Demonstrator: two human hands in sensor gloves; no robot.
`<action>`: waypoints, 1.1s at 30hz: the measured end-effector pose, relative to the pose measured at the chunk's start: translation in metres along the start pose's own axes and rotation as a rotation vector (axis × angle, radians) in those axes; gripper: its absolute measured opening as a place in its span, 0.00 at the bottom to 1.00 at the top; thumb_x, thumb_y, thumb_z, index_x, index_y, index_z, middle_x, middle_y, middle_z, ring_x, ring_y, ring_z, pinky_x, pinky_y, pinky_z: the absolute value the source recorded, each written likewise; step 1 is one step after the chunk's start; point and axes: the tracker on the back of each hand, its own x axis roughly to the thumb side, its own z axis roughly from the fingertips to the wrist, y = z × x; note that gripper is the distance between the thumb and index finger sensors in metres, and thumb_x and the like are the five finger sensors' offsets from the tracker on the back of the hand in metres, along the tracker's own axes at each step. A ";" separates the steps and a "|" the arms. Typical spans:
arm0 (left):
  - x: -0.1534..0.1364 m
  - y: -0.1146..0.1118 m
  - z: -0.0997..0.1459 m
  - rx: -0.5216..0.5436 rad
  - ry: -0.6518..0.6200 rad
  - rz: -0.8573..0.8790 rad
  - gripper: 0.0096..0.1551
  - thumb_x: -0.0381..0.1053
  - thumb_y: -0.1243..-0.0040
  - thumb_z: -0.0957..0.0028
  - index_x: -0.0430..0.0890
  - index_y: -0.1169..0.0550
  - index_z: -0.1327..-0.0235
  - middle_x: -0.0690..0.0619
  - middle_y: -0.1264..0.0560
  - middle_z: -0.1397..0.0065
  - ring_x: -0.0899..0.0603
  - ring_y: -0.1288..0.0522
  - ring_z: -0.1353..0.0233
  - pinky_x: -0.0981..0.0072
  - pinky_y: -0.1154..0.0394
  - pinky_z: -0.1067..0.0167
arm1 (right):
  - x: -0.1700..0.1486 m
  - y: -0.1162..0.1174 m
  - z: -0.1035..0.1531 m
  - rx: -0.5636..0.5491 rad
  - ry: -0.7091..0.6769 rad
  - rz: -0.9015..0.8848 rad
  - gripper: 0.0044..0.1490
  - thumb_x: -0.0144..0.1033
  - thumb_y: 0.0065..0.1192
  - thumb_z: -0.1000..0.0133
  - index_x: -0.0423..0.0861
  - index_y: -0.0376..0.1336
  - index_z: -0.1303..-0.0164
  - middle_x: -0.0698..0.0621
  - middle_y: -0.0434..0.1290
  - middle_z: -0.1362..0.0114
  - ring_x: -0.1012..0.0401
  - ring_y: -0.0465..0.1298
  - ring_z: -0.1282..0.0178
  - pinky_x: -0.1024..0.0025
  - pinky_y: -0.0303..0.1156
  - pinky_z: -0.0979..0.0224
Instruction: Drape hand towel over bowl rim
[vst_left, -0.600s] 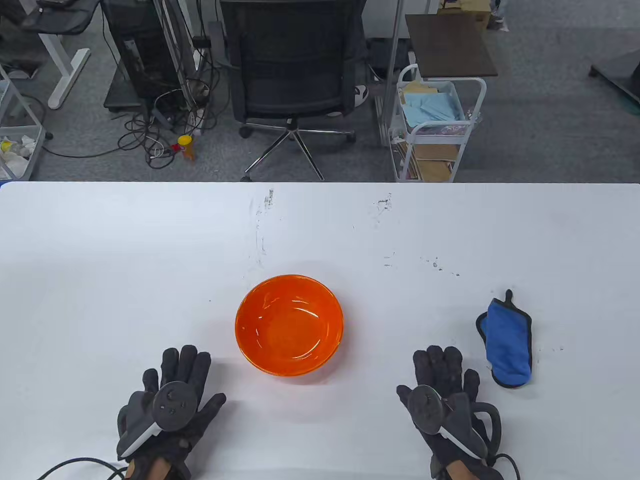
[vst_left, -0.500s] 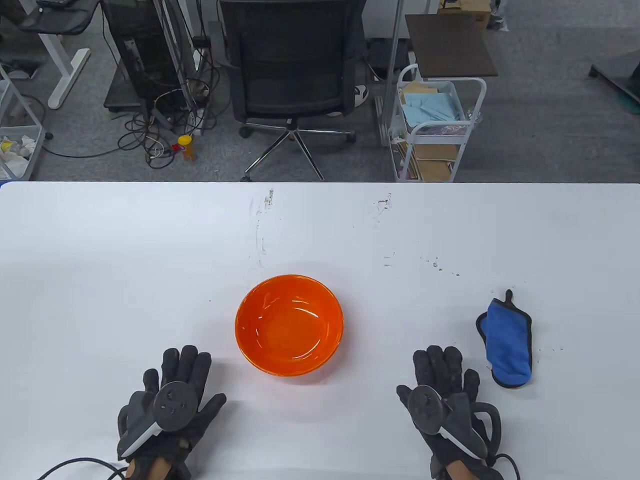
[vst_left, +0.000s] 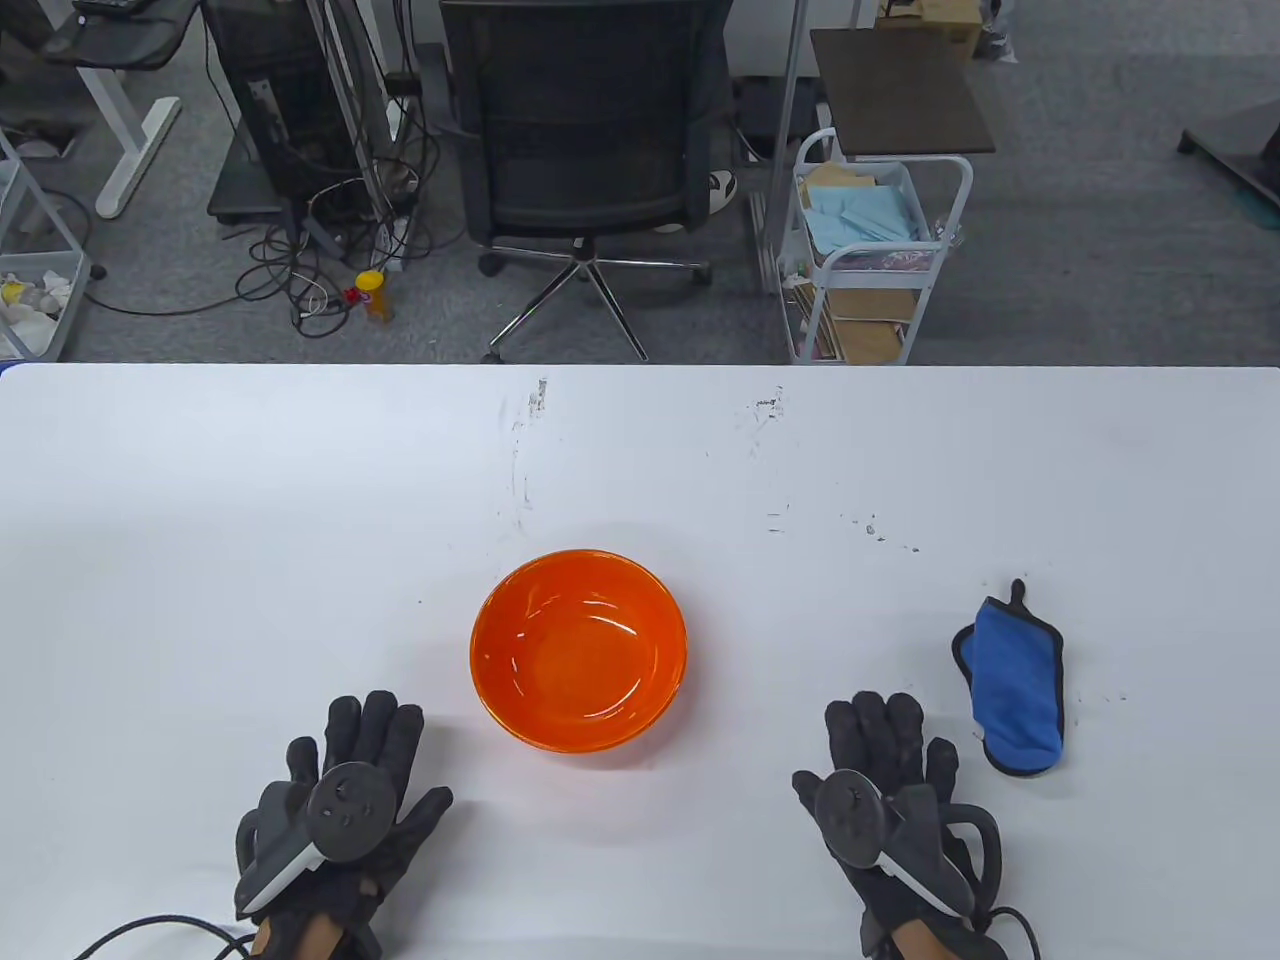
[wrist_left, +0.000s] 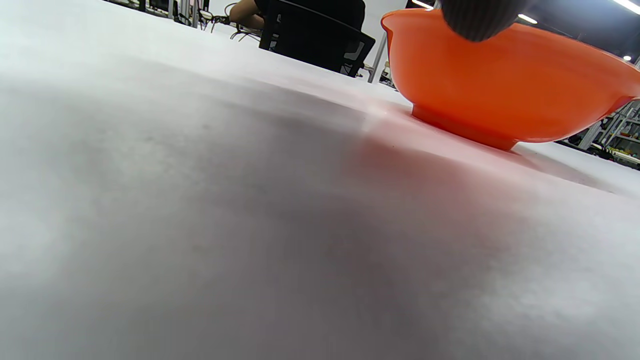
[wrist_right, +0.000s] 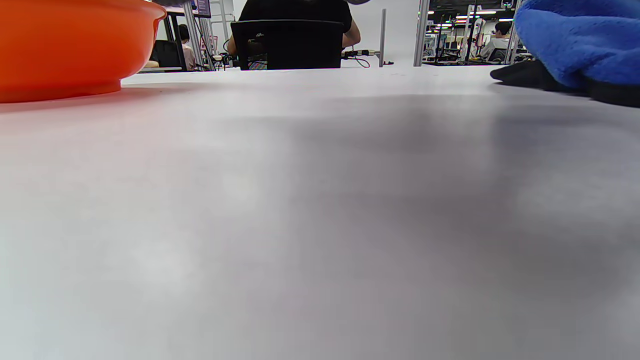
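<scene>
An orange bowl stands upright on the white table, near the front middle. It also shows in the left wrist view and the right wrist view. A folded blue hand towel with black trim lies flat on the table to the bowl's right; it shows in the right wrist view too. My left hand rests flat on the table, fingers spread, left of the bowl and holding nothing. My right hand rests flat between bowl and towel, touching neither.
Beyond the table's far edge stand a black office chair, a white cart and tangled cables on the floor. Scuff marks dot the table's middle.
</scene>
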 end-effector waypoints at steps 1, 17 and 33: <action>0.000 0.000 0.000 0.000 0.000 0.000 0.47 0.68 0.59 0.40 0.52 0.63 0.19 0.53 0.70 0.16 0.41 0.74 0.19 0.34 0.73 0.31 | 0.000 0.000 0.000 0.000 0.001 0.000 0.48 0.57 0.37 0.34 0.39 0.35 0.13 0.36 0.37 0.12 0.35 0.34 0.15 0.25 0.38 0.25; 0.001 0.002 0.001 0.039 -0.001 0.001 0.47 0.68 0.58 0.40 0.53 0.61 0.19 0.53 0.68 0.15 0.42 0.73 0.18 0.35 0.72 0.30 | -0.025 -0.035 0.009 -0.187 0.064 -0.054 0.48 0.57 0.37 0.34 0.40 0.36 0.13 0.36 0.38 0.11 0.35 0.34 0.14 0.25 0.37 0.24; -0.001 0.003 0.001 0.049 0.010 -0.018 0.46 0.68 0.58 0.40 0.52 0.58 0.18 0.53 0.66 0.14 0.42 0.71 0.18 0.37 0.72 0.30 | -0.133 -0.054 -0.033 -0.267 0.369 -0.091 0.49 0.55 0.42 0.34 0.40 0.34 0.13 0.37 0.35 0.11 0.36 0.31 0.14 0.25 0.34 0.23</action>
